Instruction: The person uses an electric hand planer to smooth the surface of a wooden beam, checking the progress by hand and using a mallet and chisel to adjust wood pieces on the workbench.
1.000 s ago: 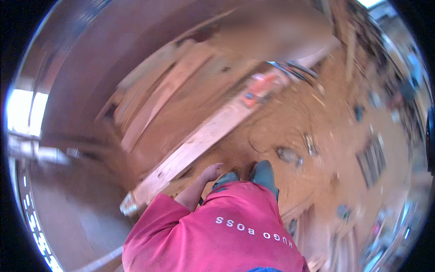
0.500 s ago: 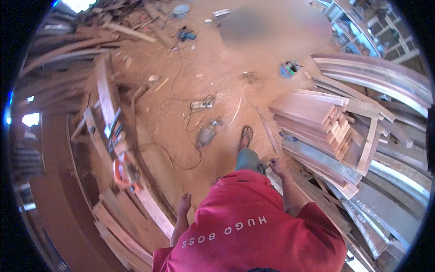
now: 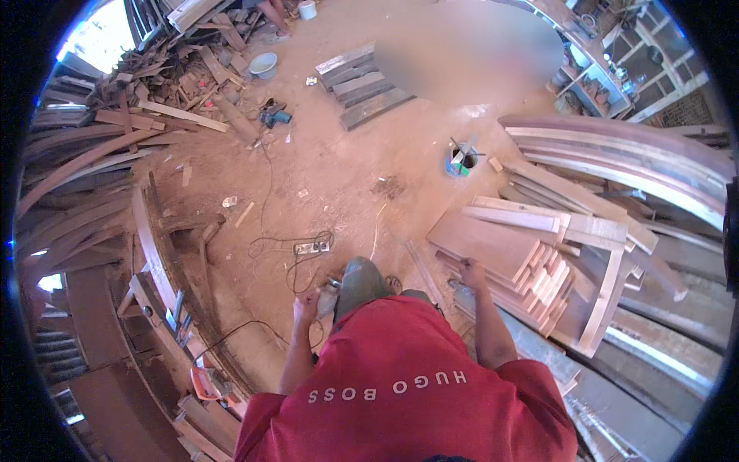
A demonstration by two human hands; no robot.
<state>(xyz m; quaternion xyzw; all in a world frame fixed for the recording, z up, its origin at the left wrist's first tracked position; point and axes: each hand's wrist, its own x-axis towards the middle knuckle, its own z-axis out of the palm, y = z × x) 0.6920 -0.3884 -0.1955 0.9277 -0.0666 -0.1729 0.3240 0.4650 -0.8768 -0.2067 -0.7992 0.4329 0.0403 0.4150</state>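
My left hand (image 3: 305,306) hangs in front of my body on the left, its fingers curled in, and I see nothing in it. Just beside it, partly hidden by my leg, lies a clear plastic bag or bottle (image 3: 326,299) on the dusty floor. My right hand (image 3: 473,273) is loosely closed, with no object showing in it. It appears over the near edge of a stack of planed reddish boards (image 3: 493,246); whether it touches them I cannot tell. A power strip (image 3: 312,248) with a looped black cord lies ahead of my left hand.
Long timbers (image 3: 616,154) are piled on the right, with a wooden frame (image 3: 604,296) by the board stack. On the left, an orange-handled tool (image 3: 206,383) rests along a beam. Ahead are a blue bucket (image 3: 460,163), dark planks (image 3: 366,88), a blue power tool (image 3: 275,115) and a pale basin (image 3: 263,65).
I have moved forward, and the board stack, bucket and power strip sit differently in view. Both arms now reach further forward, and the plastic item has become partly covered by my leg.
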